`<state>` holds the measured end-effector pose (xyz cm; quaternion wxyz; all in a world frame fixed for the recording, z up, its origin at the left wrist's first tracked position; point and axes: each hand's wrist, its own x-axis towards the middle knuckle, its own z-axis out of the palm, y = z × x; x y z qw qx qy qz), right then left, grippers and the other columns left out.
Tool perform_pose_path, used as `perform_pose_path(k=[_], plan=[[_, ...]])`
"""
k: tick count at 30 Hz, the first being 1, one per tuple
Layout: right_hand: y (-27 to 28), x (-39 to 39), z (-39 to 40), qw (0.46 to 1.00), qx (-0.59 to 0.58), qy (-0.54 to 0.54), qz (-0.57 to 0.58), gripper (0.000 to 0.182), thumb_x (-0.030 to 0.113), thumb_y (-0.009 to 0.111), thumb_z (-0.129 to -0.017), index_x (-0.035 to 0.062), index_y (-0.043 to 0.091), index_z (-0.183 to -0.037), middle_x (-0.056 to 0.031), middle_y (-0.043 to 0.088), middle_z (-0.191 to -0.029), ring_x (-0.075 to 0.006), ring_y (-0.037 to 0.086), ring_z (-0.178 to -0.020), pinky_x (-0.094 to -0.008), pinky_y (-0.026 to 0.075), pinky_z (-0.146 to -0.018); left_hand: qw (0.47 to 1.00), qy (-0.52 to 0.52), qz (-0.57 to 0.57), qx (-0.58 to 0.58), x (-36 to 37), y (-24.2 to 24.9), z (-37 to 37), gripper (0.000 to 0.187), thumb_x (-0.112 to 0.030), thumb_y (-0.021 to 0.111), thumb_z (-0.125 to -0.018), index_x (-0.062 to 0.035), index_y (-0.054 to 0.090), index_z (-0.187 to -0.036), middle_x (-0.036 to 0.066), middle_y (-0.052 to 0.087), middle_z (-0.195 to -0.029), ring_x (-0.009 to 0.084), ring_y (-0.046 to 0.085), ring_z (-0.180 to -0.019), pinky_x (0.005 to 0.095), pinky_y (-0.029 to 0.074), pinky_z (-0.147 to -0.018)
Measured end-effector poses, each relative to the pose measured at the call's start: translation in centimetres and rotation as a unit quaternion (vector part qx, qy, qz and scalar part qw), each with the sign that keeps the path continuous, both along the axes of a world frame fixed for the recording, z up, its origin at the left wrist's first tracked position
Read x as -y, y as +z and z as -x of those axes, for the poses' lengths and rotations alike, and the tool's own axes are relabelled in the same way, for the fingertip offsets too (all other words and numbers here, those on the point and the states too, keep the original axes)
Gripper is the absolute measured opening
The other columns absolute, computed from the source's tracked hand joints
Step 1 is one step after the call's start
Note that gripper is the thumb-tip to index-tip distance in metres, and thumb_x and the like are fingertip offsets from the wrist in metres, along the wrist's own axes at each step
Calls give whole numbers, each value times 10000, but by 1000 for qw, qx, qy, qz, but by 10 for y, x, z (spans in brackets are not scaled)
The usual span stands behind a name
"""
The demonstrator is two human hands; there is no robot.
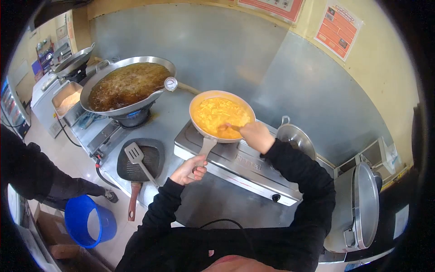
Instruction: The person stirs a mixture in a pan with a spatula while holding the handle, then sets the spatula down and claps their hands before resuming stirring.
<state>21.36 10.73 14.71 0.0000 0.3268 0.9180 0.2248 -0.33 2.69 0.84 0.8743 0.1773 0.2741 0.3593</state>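
Note:
A light-coloured frying pan (193, 120) sits over the left part of a silver gas stove (247, 170), filled with yellow, partly set egg (216, 111). Its pale handle points toward me, and my left hand (189, 170) is wrapped round it. My right hand (257, 137) is closed on a brownish stirring utensil (229, 128) at the pan's right side. The utensil's tip lies in the egg, so its exact shape is hidden. Just right of my right hand stands a metal pot (293, 135).
A large wok (166, 68) of bubbling brown oil, with a dial thermometer (171, 84), stands back left over a lit burner. A square grill pan (124, 165) bears a slotted turner (134, 153). A big lidded pot (342, 217) stands right. Another person's dark sleeve (38, 170) and a blue bucket (77, 222) are left.

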Motion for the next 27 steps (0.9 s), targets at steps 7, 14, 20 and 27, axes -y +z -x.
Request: perform_pose_path(k=[7, 14, 20, 27], plan=[[-11, -76, 16, 990, -121, -53, 38, 203, 199, 519, -762, 21, 615, -775, -163, 600, -690, -310, 598, -680, -388, 473, -594, 1000, -12, -5, 6, -3, -6, 2, 260, -347, 458, -848, -105, 405, -769, -53, 312, -545, 27, 263, -391, 172, 224, -343], [74, -60, 4, 973, -58, -187, 120, 313, 319, 606, -710, 8, 617, -734, -195, 593, -710, -334, 586, -710, -406, 469, -630, 1000, -2, 13, 7, -1, -1, 0, 258, -333, 419, -874, -107, 404, -749, -67, 300, -534, 14, 266, -369, 153, 213, -301], [81, 20, -6, 977, -61, -88, 186, 167, 183, 568, -678, 27, 624, -705, -186, 579, -665, -341, 573, -666, -413, 461, -611, 1000, -5, 14, 9, -2, -4, 0, 251, -333, 408, -876, -115, 409, -753, -66, 294, -535, 13, 263, -370, 153, 217, -300], [0, -20, 41, 976, -84, -18, 202, 167, 167, 522, -718, 36, 604, -783, -187, 592, -733, -327, 582, -698, -417, 446, -612, 1000, 6, 4, -22, 1, 2, -2, 246, -335, 412, -873, -118, 406, -758, -67, 297, -543, 15, 259, -372, 154, 215, -299]])
